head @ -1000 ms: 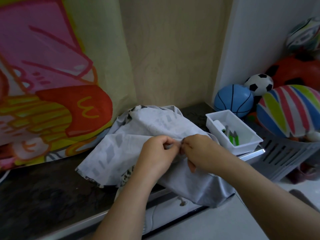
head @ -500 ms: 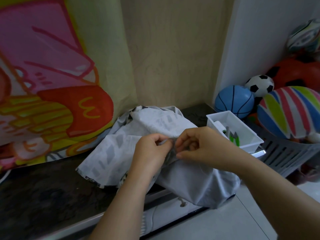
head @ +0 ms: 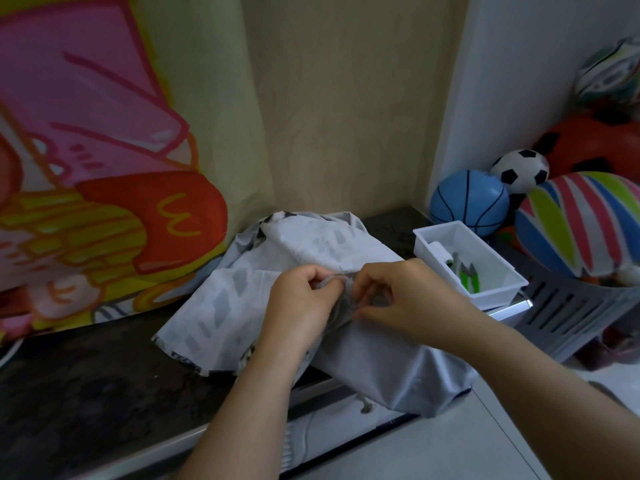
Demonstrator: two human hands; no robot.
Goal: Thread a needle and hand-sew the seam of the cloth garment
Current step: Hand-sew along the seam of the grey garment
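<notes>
While draping off the dark counter at frame center, the grey garment is being pinched: left hand and right hand fingers are clamping one bunched fold.

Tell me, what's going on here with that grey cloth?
A person is working on a pale grey patterned cloth garment spread on a dark stone countertop. The left hand and the right hand pinch a bunched fold of it, close together at its middle. Whether a stitch is under way is too fine to tell. A white plastic tray beside it holds green-handled snips.
</notes>
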